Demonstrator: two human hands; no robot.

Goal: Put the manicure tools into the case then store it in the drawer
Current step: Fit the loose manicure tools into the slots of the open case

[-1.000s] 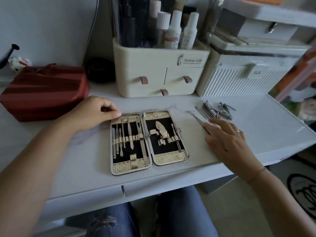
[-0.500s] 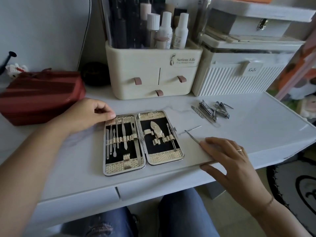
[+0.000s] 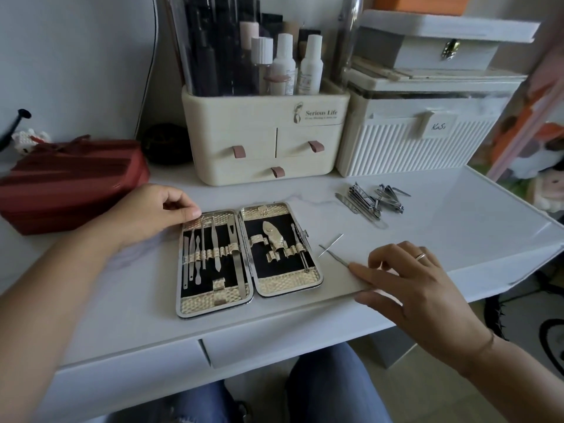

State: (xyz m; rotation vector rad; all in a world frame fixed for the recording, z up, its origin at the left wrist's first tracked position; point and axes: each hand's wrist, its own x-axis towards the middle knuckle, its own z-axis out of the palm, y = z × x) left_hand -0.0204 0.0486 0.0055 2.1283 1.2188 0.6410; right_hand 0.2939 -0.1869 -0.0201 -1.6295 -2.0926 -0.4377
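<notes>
The case [image 3: 248,259] has a woven gold-look trim and matt black lining. Its tools [image 3: 370,199] are shiny metal. The tabletop [image 3: 457,215] is smooth, glossy white.

A white tabletop [image 3: 457,215] is standing against a pale wall [image 3: 76,56], soft daylight is falling across it, and a dark-patterned rug [image 3: 549,334] is lying on the floor.

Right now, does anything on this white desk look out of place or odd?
Mostly the unpacked tools: a pile of loose silver clippers and files lies right of the open gold-trimmed manicure case, and two thin metal picks lie crossed beside the right hand. Several case loops sit empty. Nothing looks damaged.
</notes>
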